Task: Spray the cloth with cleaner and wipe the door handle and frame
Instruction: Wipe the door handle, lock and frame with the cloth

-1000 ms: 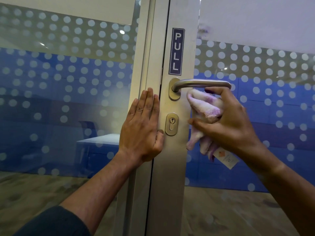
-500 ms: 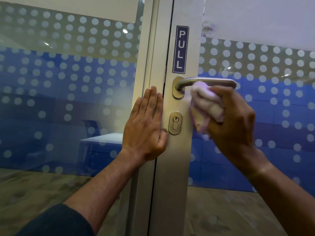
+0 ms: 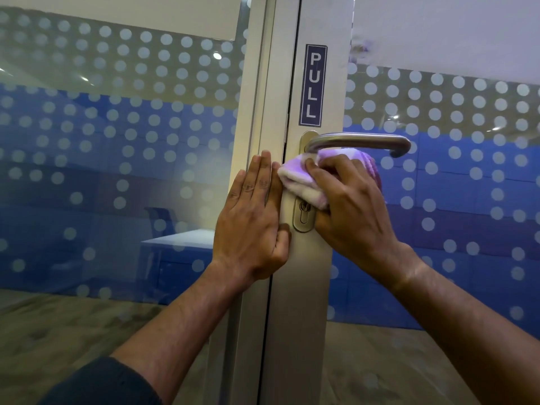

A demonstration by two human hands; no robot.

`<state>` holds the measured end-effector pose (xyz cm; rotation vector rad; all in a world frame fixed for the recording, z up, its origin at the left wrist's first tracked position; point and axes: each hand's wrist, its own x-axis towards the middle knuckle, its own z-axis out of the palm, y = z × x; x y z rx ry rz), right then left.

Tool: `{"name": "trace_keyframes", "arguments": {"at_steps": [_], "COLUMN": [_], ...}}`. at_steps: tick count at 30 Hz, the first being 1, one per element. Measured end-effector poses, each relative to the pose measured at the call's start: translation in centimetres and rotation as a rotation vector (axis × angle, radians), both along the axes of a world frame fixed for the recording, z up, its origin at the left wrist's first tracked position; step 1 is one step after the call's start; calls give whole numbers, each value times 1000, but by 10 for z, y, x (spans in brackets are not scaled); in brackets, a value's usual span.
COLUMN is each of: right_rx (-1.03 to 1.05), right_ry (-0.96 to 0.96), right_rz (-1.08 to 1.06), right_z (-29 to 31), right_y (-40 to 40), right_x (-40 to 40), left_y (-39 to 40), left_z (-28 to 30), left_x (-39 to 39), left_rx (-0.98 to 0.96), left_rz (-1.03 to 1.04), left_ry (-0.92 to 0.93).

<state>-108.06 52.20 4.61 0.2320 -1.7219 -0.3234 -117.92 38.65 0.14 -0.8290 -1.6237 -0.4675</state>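
A brushed-metal lever door handle (image 3: 359, 141) juts right from the pale metal door frame (image 3: 298, 287). Just beneath it my right hand (image 3: 347, 206) presses a bunched white and purple cloth (image 3: 301, 185) against the frame, between the handle's base and the keyhole plate (image 3: 304, 217), whose top the cloth covers. My left hand (image 3: 254, 217) lies flat, fingers together and pointing up, on the fixed frame post left of the door gap, its thumb touching the door's edge. No spray bottle is in view.
A blue PULL sign (image 3: 312, 84) is stuck above the handle. Frosted-dot glass panels (image 3: 117, 141) flank the frame on both sides; a table shows dimly behind the left pane. Speckled floor lies below.
My right hand has carried the cloth left, from under the handle's bar onto the frame by the handle's base. The left hand stays flat on the post.
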Motion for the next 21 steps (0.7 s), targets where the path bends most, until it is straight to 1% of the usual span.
{"name": "trace_keyframes", "arguments": {"at_steps": [3,7,11,16,19,21], "right_rx": [33,118,153,122,62,4], "right_ry": [-20,-67,-117,-149,-145,-136], "right_rz": [-57,-31,-50,-63,-77,-43], "right_z": [-5,-11,-11,-12,-15,-13], "right_y": [-1,6,13,15,19,15], "right_x": [-2,-9,-7,-2,4,7], "left_y": [0,1,0,0,-1,-1], "left_z": [0,0,-1,0,1,1], "left_x": [0,0,0,0,1,2], "left_rx": [11,9,-3,-18,-31,-30], "left_rz": [-31,-29,-5,28,46,48], "left_ry": [7,8,10,7,-3,-8]}}
